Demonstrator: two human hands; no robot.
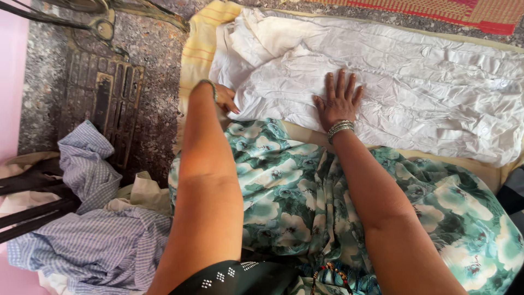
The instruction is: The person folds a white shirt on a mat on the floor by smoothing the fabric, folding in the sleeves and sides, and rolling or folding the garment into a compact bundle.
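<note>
Looks like you're on the floor of a home, probably a spot for sewing or laundry. You've got a speckled stone floor [158,49], a woven red mat [436,10] at the top, and a yellowish sheet [202,49] spread out flat with a crumpled white cloth [415,82] on it. Over on the left there's the cast-iron treadle [103,93] of an old sewing machine, a pile of striped blue shirts [98,240] dumped beside it, and a pink wall [11,71] at the edge.
</note>
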